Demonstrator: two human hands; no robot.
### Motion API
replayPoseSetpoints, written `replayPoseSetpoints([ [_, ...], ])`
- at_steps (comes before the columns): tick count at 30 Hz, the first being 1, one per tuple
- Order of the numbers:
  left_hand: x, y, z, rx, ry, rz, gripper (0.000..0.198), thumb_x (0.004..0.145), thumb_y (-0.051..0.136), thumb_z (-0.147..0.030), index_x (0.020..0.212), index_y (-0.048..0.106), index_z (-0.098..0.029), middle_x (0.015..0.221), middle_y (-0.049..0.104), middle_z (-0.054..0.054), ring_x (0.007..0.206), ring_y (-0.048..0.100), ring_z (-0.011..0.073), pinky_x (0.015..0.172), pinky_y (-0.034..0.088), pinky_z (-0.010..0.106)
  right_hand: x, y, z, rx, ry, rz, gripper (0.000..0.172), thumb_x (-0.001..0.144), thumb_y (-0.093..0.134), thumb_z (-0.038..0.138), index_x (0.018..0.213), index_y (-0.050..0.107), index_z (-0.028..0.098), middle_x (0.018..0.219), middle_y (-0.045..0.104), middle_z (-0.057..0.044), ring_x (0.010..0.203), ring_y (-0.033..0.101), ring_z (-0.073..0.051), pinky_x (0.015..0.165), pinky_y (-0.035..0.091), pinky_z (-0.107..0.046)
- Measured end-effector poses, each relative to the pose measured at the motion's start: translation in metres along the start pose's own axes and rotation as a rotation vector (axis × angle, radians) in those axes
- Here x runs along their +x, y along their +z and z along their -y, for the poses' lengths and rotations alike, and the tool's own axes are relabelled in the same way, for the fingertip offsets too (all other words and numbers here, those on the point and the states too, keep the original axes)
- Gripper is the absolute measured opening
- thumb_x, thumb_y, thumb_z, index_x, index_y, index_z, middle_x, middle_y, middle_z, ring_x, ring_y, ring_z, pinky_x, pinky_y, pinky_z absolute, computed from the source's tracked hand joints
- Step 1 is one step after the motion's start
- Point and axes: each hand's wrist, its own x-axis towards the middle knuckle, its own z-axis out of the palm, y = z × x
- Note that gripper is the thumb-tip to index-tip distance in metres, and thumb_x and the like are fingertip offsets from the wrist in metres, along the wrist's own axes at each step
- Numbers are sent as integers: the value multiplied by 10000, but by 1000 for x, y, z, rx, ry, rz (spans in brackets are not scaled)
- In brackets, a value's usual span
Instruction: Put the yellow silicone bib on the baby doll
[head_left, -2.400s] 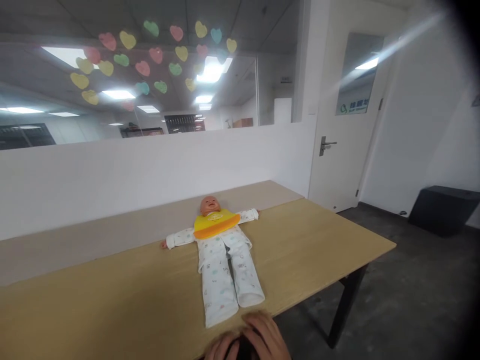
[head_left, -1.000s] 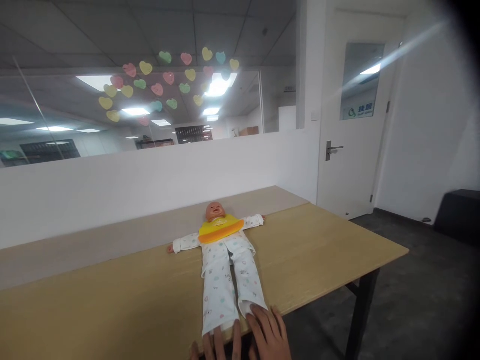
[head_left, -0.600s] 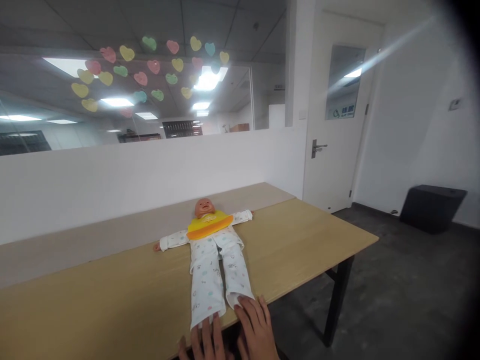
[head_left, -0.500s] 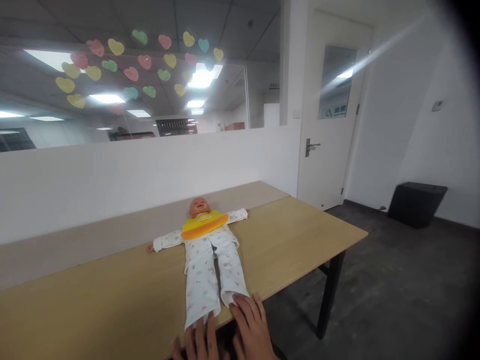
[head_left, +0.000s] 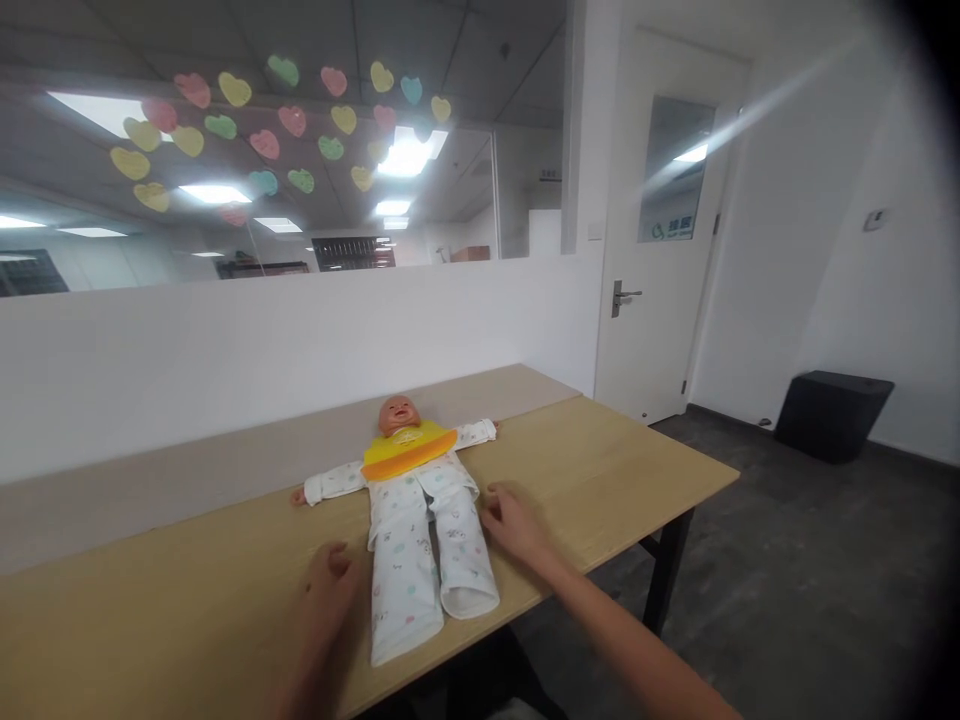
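Observation:
A baby doll (head_left: 399, 415) lies on its back with arms spread on the wooden table (head_left: 600, 470). It wears white printed pajamas (head_left: 409, 570), and a yellow bib (head_left: 409, 450) with an orange pocket edge covers its chest. Beside the doll's leg on the left, my left hand (head_left: 330, 590) hovers slightly blurred, thumb and fingers loosely bent and apart, holding nothing. On the other side, my right hand (head_left: 514, 520) is close to the pajamas at hip and thigh height, its fingers loosely curved with nothing in them. Whether its fingertips touch the cloth I cannot tell.
Behind the table runs a white wall (head_left: 262, 370) with a window above, bearing several heart-shaped paper notes (head_left: 292, 120). A white door (head_left: 637, 350) stands at the right. A black bin-like box (head_left: 832, 415) sits on the dark floor. The table's front edge lies below the doll's feet.
Both hands have left the trouser cuffs at the table's front edge. They have moved up and apart, one to each side of the doll. The doll lies in the same place.

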Motion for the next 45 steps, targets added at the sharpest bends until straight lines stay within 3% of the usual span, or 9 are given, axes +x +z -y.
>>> replayPoseSetpoints([
  [4, 36, 20, -9, 206, 121, 133, 471, 830, 500, -487, 1204, 530, -201, 1200, 668, 125, 1151, 602, 325, 961, 457, 450, 39, 5, 19, -362, 29, 88, 328, 922, 494, 305, 1175, 634, 150, 1145, 697, -133, 1026, 669, -260, 804, 466, -302],
  [8, 38, 30, -15, 315, 203, 85, 330, 873, 457, -420, 1080, 589, -200, 1233, 653, 129, 1151, 603, 308, 953, 453, 409, 45, 12, 24, -408, 34, 100, 341, 968, 416, 297, 1125, 685, 158, 1120, 713, -135, 1020, 682, -252, 788, 468, -297],
  [12, 33, 23, -22, 384, 176, 70, 405, 928, 316, -335, 1117, 606, -125, 1203, 664, 213, 1126, 616, 360, 916, 462, 457, 44, 12, 25, -428, 72, 77, 400, 988, 379, 346, 1106, 711, 157, 1067, 730, -148, 986, 699, -264, 764, 478, -309],
  [19, 19, 14, -26, 348, 96, 63, 513, 948, 277, -348, 1176, 638, -65, 1179, 669, 263, 1134, 611, 405, 918, 454, 504, 40, 12, 22, -464, 100, 54, 446, 989, 372, 383, 1072, 739, 143, 1042, 735, -173, 975, 704, -269, 785, 476, -317],
  [27, 0, 10, -23, 319, 81, 68, 568, 948, 266, -418, 1177, 678, -101, 1204, 671, 244, 1143, 607, 396, 935, 444, 493, 26, 8, 17, -477, -98, 107, 420, 962, 408, 406, 989, 757, 174, 1005, 749, -137, 946, 712, -260, 756, 437, -302],
  [36, -41, 8, -4, 292, 52, 60, 510, 925, 306, -425, 1123, 712, -186, 1169, 712, 166, 1150, 601, 379, 959, 435, 491, -16, 1, 17, -420, -135, 109, 386, 968, 426, 359, 900, 762, 181, 949, 761, -109, 868, 714, -219, 669, 354, -266],
  [41, -54, 1, -1, 196, 42, 80, 394, 894, 390, -462, 897, 706, -226, 1037, 749, 109, 1021, 657, 336, 842, 469, 413, -27, -6, 17, -320, -142, 124, 337, 960, 446, 326, 902, 751, 196, 946, 765, -78, 833, 701, -193, 628, 297, -263],
  [45, -53, 0, -2, 98, 45, 131, 354, 881, 402, -475, 684, 571, -235, 789, 716, 43, 847, 674, 275, 695, 444, 338, -24, -7, 16, -233, -102, 132, 279, 928, 494, 297, 834, 732, 184, 874, 763, -50, 760, 676, -162, 601, 259, -256],
])
